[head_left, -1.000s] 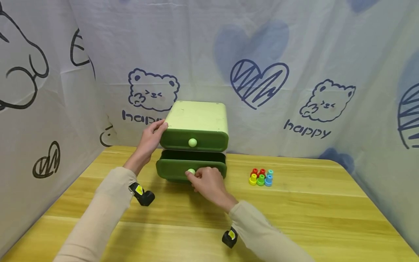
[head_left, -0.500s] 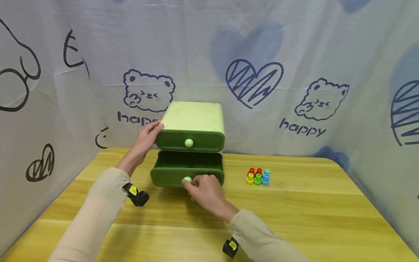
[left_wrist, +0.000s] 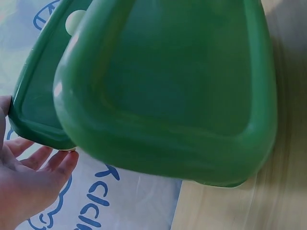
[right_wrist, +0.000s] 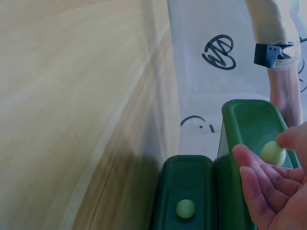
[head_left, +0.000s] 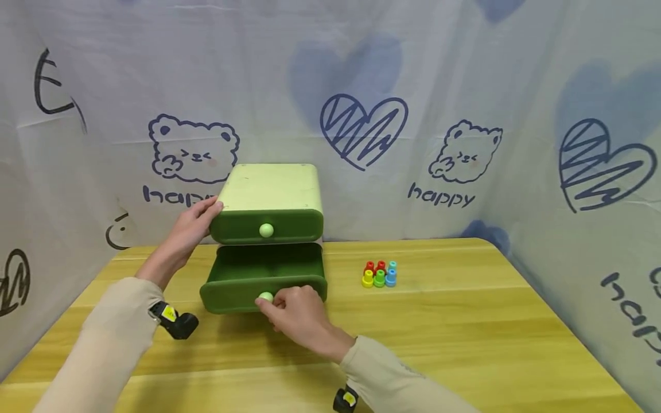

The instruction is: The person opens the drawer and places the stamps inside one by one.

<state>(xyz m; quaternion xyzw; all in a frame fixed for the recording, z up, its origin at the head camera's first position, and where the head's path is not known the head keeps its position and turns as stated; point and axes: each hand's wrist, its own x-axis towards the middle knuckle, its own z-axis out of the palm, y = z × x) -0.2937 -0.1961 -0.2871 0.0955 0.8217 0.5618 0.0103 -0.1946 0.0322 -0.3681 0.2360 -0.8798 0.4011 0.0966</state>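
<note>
A small two-drawer cabinet [head_left: 273, 186] with a pale green top stands at the back of the table. Its dark green upper drawer [head_left: 296, 225] is closed. The lower drawer [head_left: 232, 295] is pulled well out, and no contents show inside. My right hand [head_left: 302, 321] pinches the round pale knob [right_wrist: 273, 153] on the lower drawer's front between thumb and fingers. At the cabinet's upper left side, my left hand [head_left: 188, 229] rests with fingers extended against the side near the front corner. The left wrist view shows those fingers [left_wrist: 38, 160] touching the cabinet's edge beside the upper drawer.
Several small coloured pegs [head_left: 379, 275], red, yellow, green and blue, stand grouped on the wooden table [head_left: 465, 321] to the cabinet's right. A white printed curtain [head_left: 372, 143] hangs close behind and along both sides.
My right hand has drawn the lower drawer further out toward me by its knob. The left hand has stayed on the cabinet's side. The head view has turned to the right.
</note>
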